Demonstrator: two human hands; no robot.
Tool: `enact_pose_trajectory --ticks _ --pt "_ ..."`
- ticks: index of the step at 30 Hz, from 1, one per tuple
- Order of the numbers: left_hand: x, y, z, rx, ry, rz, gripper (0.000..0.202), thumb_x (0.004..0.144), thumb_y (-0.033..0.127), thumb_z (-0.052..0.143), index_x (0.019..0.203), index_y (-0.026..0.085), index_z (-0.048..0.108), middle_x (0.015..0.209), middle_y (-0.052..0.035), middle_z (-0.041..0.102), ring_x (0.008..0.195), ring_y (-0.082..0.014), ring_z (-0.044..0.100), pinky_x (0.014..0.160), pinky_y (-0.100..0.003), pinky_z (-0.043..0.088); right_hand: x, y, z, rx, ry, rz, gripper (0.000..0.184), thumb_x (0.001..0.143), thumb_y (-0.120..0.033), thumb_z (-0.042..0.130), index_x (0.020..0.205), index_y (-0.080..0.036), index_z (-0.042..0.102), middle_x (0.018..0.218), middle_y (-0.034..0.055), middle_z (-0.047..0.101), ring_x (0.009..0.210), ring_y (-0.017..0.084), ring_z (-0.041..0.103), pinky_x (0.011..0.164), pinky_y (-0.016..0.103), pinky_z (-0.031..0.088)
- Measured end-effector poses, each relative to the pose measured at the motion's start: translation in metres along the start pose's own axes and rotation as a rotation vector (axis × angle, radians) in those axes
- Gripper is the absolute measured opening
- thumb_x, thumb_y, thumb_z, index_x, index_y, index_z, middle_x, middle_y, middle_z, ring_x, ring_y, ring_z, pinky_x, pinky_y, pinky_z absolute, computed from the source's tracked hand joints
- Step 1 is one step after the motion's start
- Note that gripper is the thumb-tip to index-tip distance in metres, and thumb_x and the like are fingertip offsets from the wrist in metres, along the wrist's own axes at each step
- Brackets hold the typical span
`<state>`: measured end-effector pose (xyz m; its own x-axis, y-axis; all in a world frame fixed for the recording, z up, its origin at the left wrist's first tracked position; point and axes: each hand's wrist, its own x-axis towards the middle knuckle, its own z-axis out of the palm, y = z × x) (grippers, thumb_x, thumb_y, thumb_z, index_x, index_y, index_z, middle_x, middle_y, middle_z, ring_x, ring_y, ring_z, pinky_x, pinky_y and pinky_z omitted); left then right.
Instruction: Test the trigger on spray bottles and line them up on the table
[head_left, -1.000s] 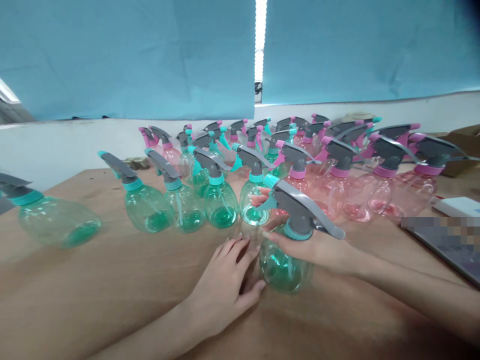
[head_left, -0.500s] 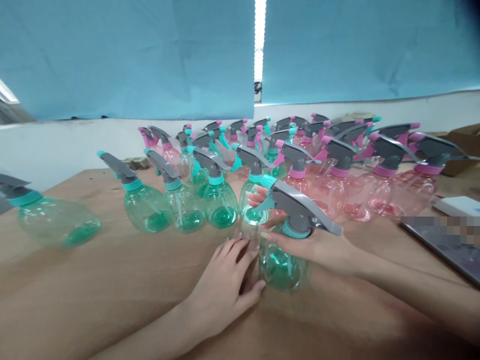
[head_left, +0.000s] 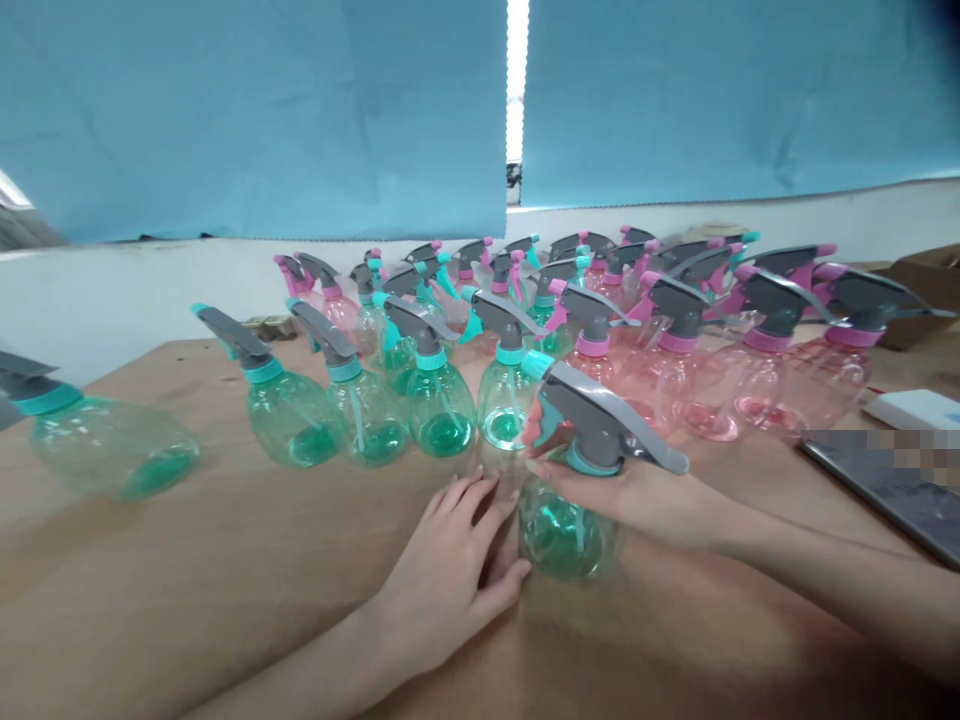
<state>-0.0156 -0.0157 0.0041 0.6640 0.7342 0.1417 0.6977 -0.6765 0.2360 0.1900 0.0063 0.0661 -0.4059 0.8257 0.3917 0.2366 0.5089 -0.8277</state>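
A clear green spray bottle (head_left: 564, 535) with a grey trigger head (head_left: 600, 420) and teal collar stands on the brown table (head_left: 225, 580) in front of me. My right hand (head_left: 637, 495) wraps round its neck just under the head, fingers curled behind the trigger. My left hand (head_left: 450, 570) rests on the table against the bottle's left side. Its fingers are spread loosely and the thumb touches the bottle's base.
A row of green spray bottles (head_left: 367, 405) stands behind the hands, with one more (head_left: 105, 440) at the far left. Several pink bottles (head_left: 712, 370) crowd the back right. A dark flat object (head_left: 885, 490) and a white box (head_left: 911, 408) lie at the right edge.
My right fingers have closed in behind the trigger, and the head has turned slightly. The left hand has stayed where it was.
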Motion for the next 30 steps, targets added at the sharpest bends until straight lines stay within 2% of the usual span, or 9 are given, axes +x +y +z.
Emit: enact_pose_trajectory --ticks 3,6,10,13,18,25,30 --pt "0.0 0.0 0.0 0.0 0.0 0.002 0.052 0.088 0.032 0.061 0.134 0.012 0.048 0.136 -0.0171 0.049 0.128 -0.0339 0.04 0.104 -0.052 0.036 0.0 0.0 0.0 -0.002 0.012 0.027 0.019 0.079 -0.016 0.054 0.094 -0.026 0.054 0.09 -0.0011 0.065 0.079 0.015 0.065 0.069 0.029 0.057" --pt "0.0 -0.001 0.001 0.005 0.01 0.008 0.053 0.088 0.032 0.06 0.135 0.012 0.047 0.137 -0.0171 0.048 0.128 -0.0339 0.04 0.104 -0.052 0.036 0.0 0.002 -0.001 0.025 0.021 0.037 0.022 0.078 -0.012 0.057 0.093 -0.028 0.055 0.09 -0.0031 0.065 0.08 0.014 0.066 0.071 0.026 0.057" --pt "0.0 -0.002 0.002 0.004 0.026 0.011 0.05 0.087 0.033 0.061 0.132 0.013 0.049 0.137 -0.0161 0.048 0.128 -0.0336 0.04 0.105 -0.052 0.035 0.0 0.007 -0.002 0.122 -0.031 0.021 0.032 0.078 -0.01 0.057 0.103 -0.029 0.059 0.108 -0.0028 0.065 0.088 0.014 0.068 0.078 0.027 0.057" --pt "0.001 -0.002 0.002 -0.004 0.031 0.008 0.048 0.087 0.032 0.061 0.13 0.015 0.05 0.137 -0.0155 0.048 0.128 -0.0333 0.04 0.105 -0.052 0.035 0.001 0.011 -0.001 0.158 -0.044 0.003 0.031 0.08 -0.014 0.058 0.108 -0.03 0.061 0.118 -0.002 0.064 0.097 0.016 0.067 0.084 0.03 0.057" --pt "0.001 -0.001 0.0 -0.018 0.024 0.003 0.047 0.087 0.031 0.06 0.131 0.017 0.049 0.137 -0.0152 0.048 0.129 -0.0332 0.04 0.104 -0.053 0.035 -0.001 0.012 0.001 0.101 -0.008 0.06 0.028 0.082 -0.02 0.06 0.108 -0.031 0.06 0.103 -0.0021 0.07 0.09 0.019 0.07 0.077 0.03 0.06" --pt "0.001 -0.001 -0.001 -0.012 0.036 0.006 0.046 0.087 0.032 0.06 0.13 0.016 0.05 0.136 -0.0149 0.049 0.128 -0.0337 0.041 0.104 -0.053 0.036 -0.001 0.009 0.0 0.059 0.0 0.08 0.013 0.082 -0.024 0.061 0.093 -0.031 0.064 0.102 -0.0017 0.07 0.09 0.02 0.069 0.078 0.032 0.06" --pt "0.001 -0.001 -0.001 -0.016 0.026 0.007 0.047 0.088 0.032 0.061 0.13 0.016 0.049 0.137 -0.0147 0.048 0.128 -0.0333 0.04 0.104 -0.052 0.035 0.002 0.011 0.001 0.086 -0.016 0.035 0.021 0.082 -0.021 0.06 0.1 -0.03 0.063 0.098 -0.0018 0.07 0.086 0.017 0.069 0.078 0.03 0.059"
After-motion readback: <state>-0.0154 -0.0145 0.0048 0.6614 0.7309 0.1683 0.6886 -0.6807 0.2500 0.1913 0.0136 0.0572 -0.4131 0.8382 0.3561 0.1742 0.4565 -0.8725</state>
